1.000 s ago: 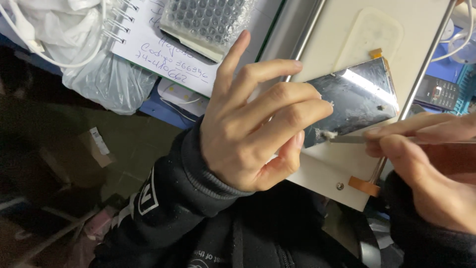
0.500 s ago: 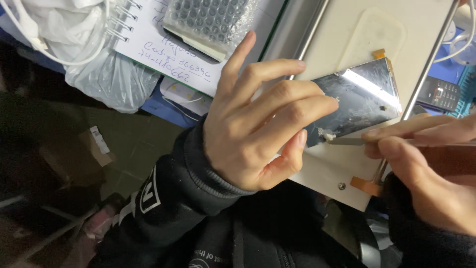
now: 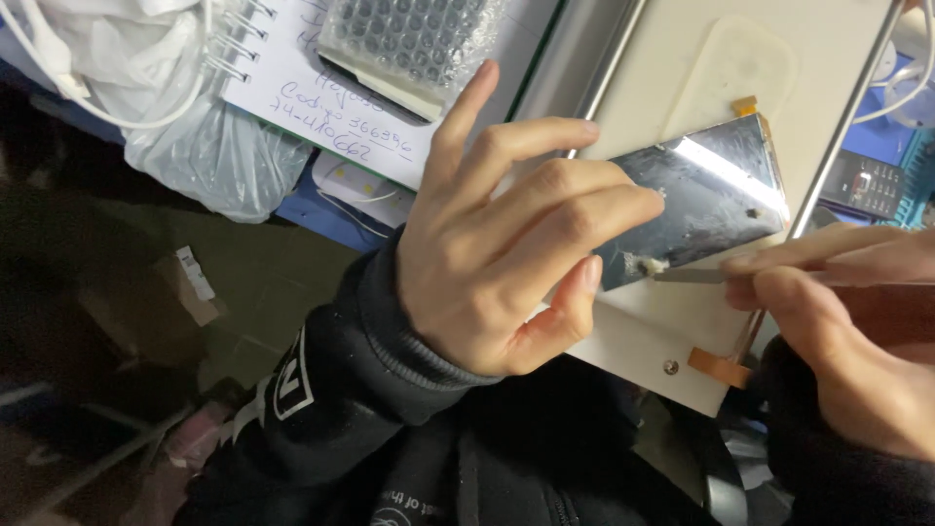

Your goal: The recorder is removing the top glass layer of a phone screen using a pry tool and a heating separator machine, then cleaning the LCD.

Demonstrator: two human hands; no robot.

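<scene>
Cluttered bench space is seen from above, with a pale work board (image 3: 828, 58) laid across it and held between two metal rails (image 3: 604, 68). On that board a dark glass panel (image 3: 701, 205) is laid flat, its surface reflecting a bright streak of light, an orange flex tab showing at its top corner. The panel's left end is pressed down by the left hand (image 3: 497, 253), whose fingers are spread and laid over the glass, the thumb tucked below the panel's lower edge. A thin metal tool (image 3: 687, 276) is pinched between the thumb and fingers of the right hand (image 3: 838, 331), and its tip is set against the panel's lower edge, beside a small whitish fleck. Much of the panel's left half is hidden by the left hand. A screw (image 3: 670, 367) and a second orange tab (image 3: 719, 368) are seen near the board's lower corner. Behind the left hand a spiral notebook (image 3: 292, 88) with handwriting is lying open, and a bubble-wrapped part (image 3: 409, 39) is resting on its page. White plastic bags (image 3: 146, 58) and a white cable (image 3: 68, 88) are bunched at the upper left. A small dark keypad device (image 3: 862, 185) is seen at the right edge, on a blue mat. Both arms are covered by black sleeves (image 3: 341, 390), and a dim floor strewn with scraps is visible below the bench edge.
</scene>
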